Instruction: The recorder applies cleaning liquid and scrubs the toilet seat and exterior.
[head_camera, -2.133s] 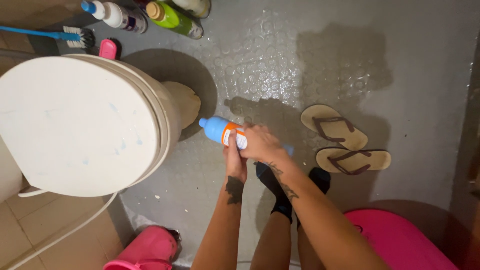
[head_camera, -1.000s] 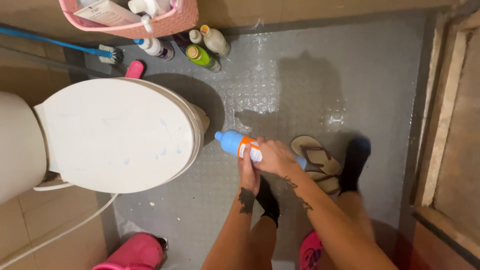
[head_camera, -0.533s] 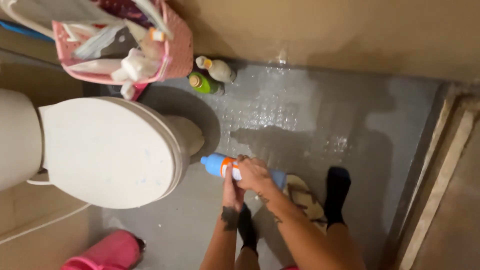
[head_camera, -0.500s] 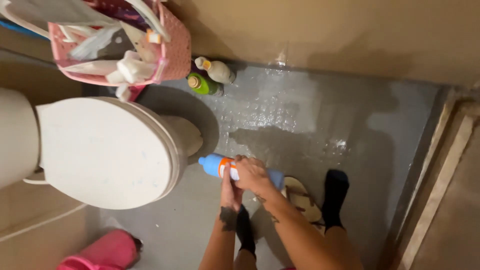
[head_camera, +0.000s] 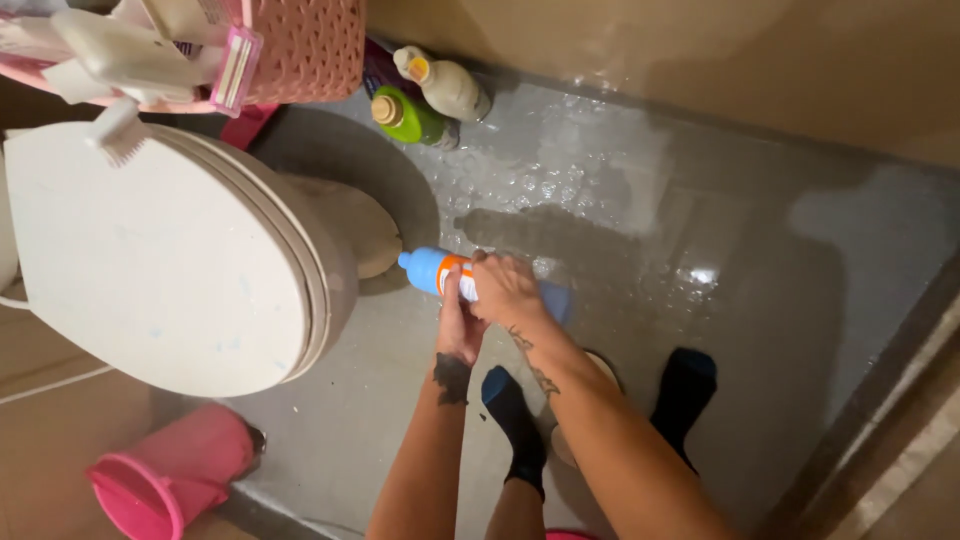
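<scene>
At 9 o'clock stands the closed white toilet (head_camera: 170, 260), with a pink bucket (head_camera: 165, 480) at 7 o'clock. Near the centre, the blue bottle (head_camera: 440, 272) lies level, its cap pointing to 9 o'clock. The left hand (head_camera: 458, 325) grips it from below, and the right hand (head_camera: 505, 290) closes over its top.

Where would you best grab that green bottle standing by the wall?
Grip the green bottle around its straight middle, probably coming from the open floor side on the right. It looks upright with its tan cap up; the cream bottle crowds it behind and the toilet stands to the left. Both hands, left hand and right hand, are now on the blue bottle.
</scene>
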